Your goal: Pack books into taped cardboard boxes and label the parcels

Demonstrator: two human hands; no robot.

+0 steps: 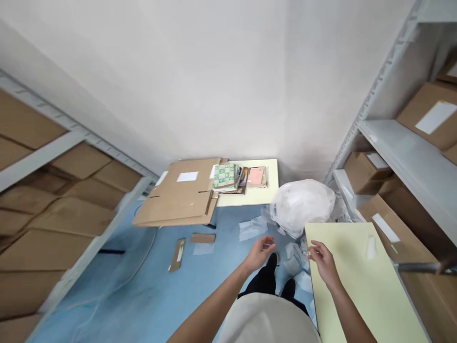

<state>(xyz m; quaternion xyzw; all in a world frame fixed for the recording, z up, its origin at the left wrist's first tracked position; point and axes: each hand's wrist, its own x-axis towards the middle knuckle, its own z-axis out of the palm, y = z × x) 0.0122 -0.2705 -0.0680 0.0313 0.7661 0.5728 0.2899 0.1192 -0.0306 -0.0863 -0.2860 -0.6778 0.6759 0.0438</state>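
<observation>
My left hand point(262, 253) hangs in the air above the blue floor, its fingers loosely curved and apart, with nothing in it. Over the left edge of a pale yellow table point(357, 286), my right hand point(321, 261) is likewise open and holds nothing. Ahead, against the wall, stands a second yellow table point(246, 200). On it lie flattened cardboard boxes point(174, 200), a stack of books with a green patterned cover point(224, 176) on top, and a smaller pile with a pink cover point(255, 176).
A big white plastic bag point(303, 205) sits between the tables. Crumpled wrap point(294, 259) and cardboard scraps point(177, 255) lie on the floor, where a cable point(139, 267) runs. Metal shelves with cardboard boxes stand at left point(67, 219) and right point(396, 233).
</observation>
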